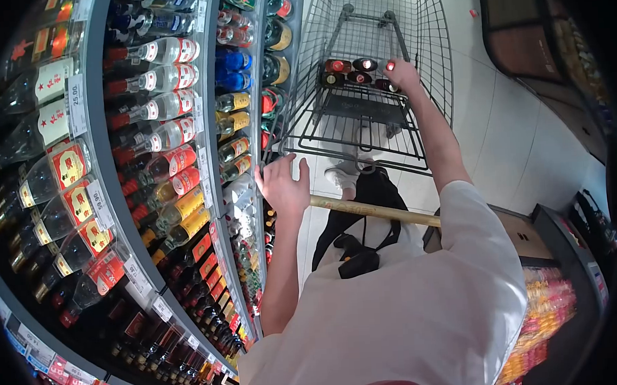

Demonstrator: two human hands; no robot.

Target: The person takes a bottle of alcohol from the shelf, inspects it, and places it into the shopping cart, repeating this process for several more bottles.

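My right hand (pixel 403 75) reaches into a wire shopping cart (pixel 442 45), its fingers closed around a small red-topped container (pixel 390 66). Beside it, several dark and red containers (pixel 337 66) stand in a tight cluster in the cart basket; their kind is too small to make out. My left hand (pixel 285 184) has its fingers stretched and apart, close to the cart's near left corner and the shelf edge. The cart's yellowish handle bar (pixel 375 210) runs from beside my left wrist to under my right sleeve. A dark folding panel (pixel 360 109) lies near the basket's back end.
Shelves of glass bottles (pixel 169 78) with price tags (pixel 76 105) line the left side, close to my left arm. Pale floor tiles (pixel 498 126) run along the cart's right. Colourful packages (pixel 544 313) sit at the lower right. A dark display unit (pixel 522 45) stands at the upper right.
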